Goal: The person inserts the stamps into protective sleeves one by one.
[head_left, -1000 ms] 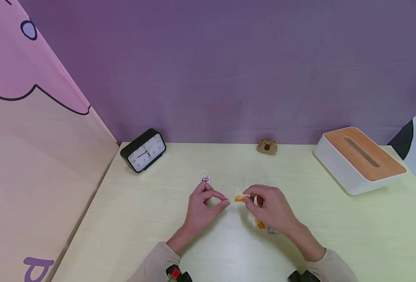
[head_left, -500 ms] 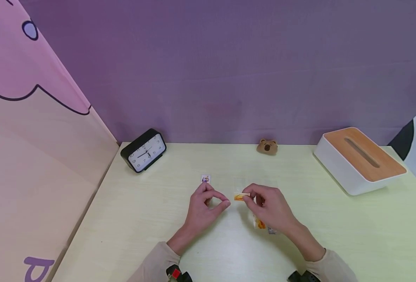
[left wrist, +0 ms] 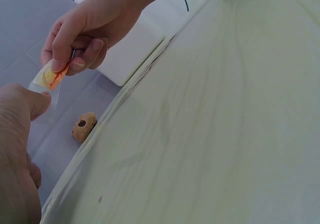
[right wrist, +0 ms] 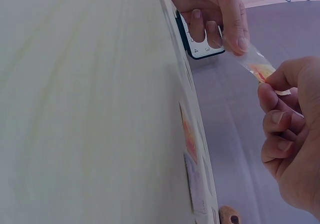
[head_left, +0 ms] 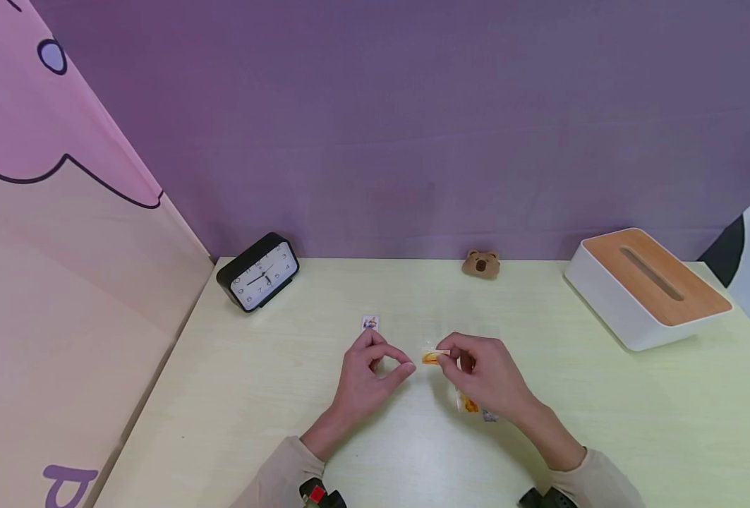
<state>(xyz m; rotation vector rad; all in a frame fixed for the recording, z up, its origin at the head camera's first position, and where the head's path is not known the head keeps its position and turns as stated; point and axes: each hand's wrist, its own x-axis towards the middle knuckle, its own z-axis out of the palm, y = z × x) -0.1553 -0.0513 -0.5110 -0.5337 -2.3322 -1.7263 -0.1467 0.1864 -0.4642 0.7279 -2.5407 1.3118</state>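
Observation:
Between my hands is a small clear plastic packet with an orange and yellow picture (head_left: 434, 358). My right hand (head_left: 485, 370) pinches it at the printed part between thumb and fingertips. At the clear end, my left hand (head_left: 368, 377) pinches the film between thumb and index finger, as the right wrist view shows. Under the right hand lie another orange picture packet (head_left: 468, 403) and a greyish printed piece (head_left: 490, 416), both partly hidden. A small printed picture piece (head_left: 370, 322) lies just beyond the left fingers.
Along the back of the pale table (head_left: 248, 395) stand a black alarm clock (head_left: 260, 274) at left and a brown bear-head figure (head_left: 481, 264). A white box with a wooden slotted lid (head_left: 654, 282) is at right. A purple cloth (head_left: 400, 141) hangs behind.

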